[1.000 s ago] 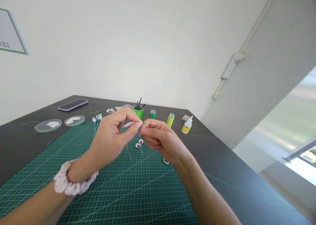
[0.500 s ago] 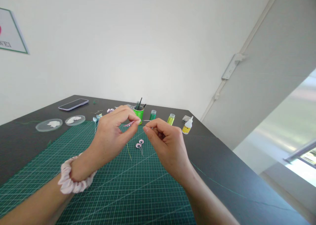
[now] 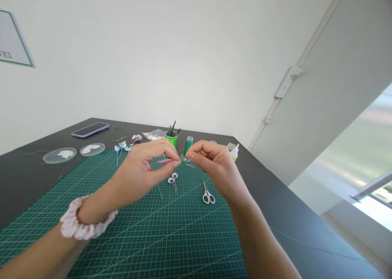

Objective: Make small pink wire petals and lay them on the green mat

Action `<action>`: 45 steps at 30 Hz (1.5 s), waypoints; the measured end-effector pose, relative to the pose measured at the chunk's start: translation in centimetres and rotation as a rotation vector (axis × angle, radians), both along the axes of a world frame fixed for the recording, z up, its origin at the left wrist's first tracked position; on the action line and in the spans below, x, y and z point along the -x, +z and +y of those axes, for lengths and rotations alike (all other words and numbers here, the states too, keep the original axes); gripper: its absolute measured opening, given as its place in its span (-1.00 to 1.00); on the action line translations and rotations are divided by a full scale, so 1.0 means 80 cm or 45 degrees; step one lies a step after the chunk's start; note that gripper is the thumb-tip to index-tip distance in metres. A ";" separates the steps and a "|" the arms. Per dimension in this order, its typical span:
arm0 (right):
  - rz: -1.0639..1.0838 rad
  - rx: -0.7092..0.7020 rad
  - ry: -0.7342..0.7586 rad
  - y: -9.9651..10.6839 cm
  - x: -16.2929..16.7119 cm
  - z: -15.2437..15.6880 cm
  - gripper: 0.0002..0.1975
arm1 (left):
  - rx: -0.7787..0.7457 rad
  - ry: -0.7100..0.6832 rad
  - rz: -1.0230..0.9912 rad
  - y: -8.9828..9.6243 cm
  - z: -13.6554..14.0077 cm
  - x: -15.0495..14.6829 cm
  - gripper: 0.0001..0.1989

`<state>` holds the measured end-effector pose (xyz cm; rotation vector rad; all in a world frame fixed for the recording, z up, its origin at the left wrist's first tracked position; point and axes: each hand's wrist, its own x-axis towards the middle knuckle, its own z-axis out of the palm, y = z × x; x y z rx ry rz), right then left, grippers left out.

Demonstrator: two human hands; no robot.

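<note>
My left hand (image 3: 145,170), with a pale scrunchie (image 3: 82,224) around its wrist, pinches a small pink petal-like piece (image 3: 164,161) between thumb and forefinger. Close beside it, my right hand (image 3: 219,166) is also closed in a pinch; whatever its fingertips hold is too small to make out. Both hands are raised over a green cutting mat (image 3: 147,242). Below the fingertips, two small pink looped pieces (image 3: 171,180) with thin stems lie on the mat. White-handled scissors (image 3: 208,196) rest just left of my right wrist.
Behind the hands stand a green cup of tools (image 3: 172,139), a green glitter tube (image 3: 188,144) and a partly hidden glue bottle (image 3: 234,151). Blue flowers (image 3: 121,146), a purple flower (image 3: 136,138), two shallow dishes (image 3: 50,158) and a phone (image 3: 90,130) lie to the left.
Both hands have shifted slightly to the right, still pinching. My right hand has risen, so the scissors now show and the yellow-green tube is mostly covered.
</note>
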<state>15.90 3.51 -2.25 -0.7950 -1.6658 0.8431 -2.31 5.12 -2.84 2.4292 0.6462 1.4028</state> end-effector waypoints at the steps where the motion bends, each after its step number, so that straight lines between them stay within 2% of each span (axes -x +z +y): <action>1: 0.048 0.072 0.066 0.000 -0.001 0.002 -0.83 | 0.027 -0.006 -0.017 0.000 0.000 0.000 -0.86; 6: 0.235 0.418 0.333 -0.007 0.000 0.010 -0.82 | 0.081 0.017 -0.125 0.003 -0.002 -0.001 -0.86; 9: 0.272 0.505 0.416 -0.010 0.006 0.009 -0.83 | 0.081 0.067 -0.203 0.004 -0.002 -0.002 -0.87; 12: 0.268 0.511 0.424 -0.011 0.013 0.007 -0.82 | 0.054 0.162 -0.240 0.003 -0.001 -0.001 -0.87; 16: 0.214 0.371 0.291 -0.010 0.023 0.002 -0.79 | -0.060 0.287 -0.203 0.002 0.000 -0.001 -0.87; 21: 0.081 0.202 0.100 -0.007 0.032 -0.008 -0.78 | -0.185 0.368 -0.158 0.004 0.000 -0.002 -0.86; 24: -0.043 0.039 -0.065 -0.008 0.033 -0.017 -0.79 | -0.255 0.391 -0.118 0.005 0.000 -0.001 -0.84; 29: -0.247 -0.286 -0.335 -0.012 0.028 -0.021 -0.80 | -0.313 0.309 0.005 0.005 0.002 0.002 -0.83; 33: -0.286 -0.338 -0.410 -0.009 0.018 -0.015 -0.82 | -0.253 0.218 0.057 0.004 0.001 0.002 -0.82; 37: -0.233 -0.213 -0.295 -0.002 0.010 -0.011 -0.83 | -0.136 0.108 0.078 0.003 0.000 0.001 -0.84; 45: 0.092 0.220 0.177 -0.003 0.001 0.006 -0.81 | 0.067 0.015 -0.003 0.000 -0.003 0.000 -0.86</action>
